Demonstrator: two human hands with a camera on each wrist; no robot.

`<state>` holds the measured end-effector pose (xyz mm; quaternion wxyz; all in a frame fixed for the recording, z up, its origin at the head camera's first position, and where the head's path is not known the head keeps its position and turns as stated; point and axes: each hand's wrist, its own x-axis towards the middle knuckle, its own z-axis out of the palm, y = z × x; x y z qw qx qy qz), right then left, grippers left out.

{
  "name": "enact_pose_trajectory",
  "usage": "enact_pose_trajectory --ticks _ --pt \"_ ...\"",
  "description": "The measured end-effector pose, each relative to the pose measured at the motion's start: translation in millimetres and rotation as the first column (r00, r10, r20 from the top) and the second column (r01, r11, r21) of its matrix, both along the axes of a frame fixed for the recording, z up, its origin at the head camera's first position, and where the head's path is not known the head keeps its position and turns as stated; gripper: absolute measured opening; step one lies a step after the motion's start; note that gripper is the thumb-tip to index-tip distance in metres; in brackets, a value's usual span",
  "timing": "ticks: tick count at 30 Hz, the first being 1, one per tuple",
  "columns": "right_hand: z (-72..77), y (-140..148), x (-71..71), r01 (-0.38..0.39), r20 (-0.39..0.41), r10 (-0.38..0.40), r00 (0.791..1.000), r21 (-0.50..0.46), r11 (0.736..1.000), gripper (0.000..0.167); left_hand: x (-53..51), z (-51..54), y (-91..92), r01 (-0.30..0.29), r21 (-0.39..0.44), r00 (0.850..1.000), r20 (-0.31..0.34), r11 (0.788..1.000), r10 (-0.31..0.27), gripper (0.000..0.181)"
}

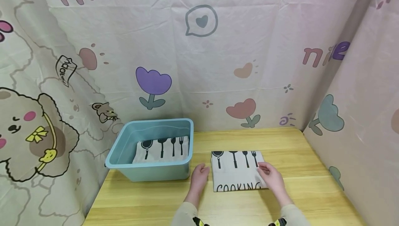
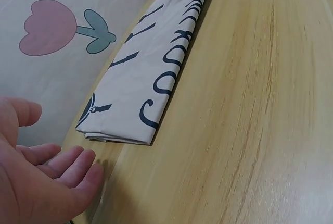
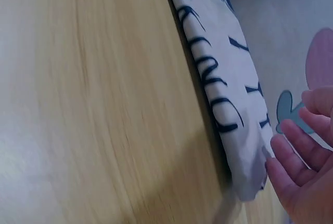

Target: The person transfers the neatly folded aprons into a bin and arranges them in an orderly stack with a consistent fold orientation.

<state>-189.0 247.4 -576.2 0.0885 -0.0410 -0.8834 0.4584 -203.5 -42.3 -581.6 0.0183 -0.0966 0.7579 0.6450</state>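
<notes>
A folded white cloth [image 1: 233, 172] lies flat on the table, printed with black kitchen utensils and the word COOKING. Just off its left edge is my left hand [image 1: 199, 175], fingers relaxed and holding nothing; the left wrist view shows a gap between this hand [image 2: 52, 177] and the cloth [image 2: 132, 88]. At the right edge is my right hand [image 1: 272, 177], its fingers loosely bent. In the right wrist view the little finger of that hand [image 3: 307, 166] seems to touch the side of the cloth [image 3: 244, 156], without a grip on it.
A light blue plastic bin [image 1: 156, 172] stands on the left of the wooden table [image 1: 237, 212]. Inside it lies another folded cloth [image 1: 163, 151] with the same utensil print. Patterned curtains [image 1: 199, 63] hang behind the table and on both sides.
</notes>
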Motion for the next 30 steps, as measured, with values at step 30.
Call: enact_pose_trajectory --ticks 30 --pt "8.2 45 -22.3 -0.036 0.289 0.047 0.956 -0.042 0.998 0.059 -16.8 11.1 15.4 -0.031 -0.011 0.994 0.103 0.999 0.032 0.052"
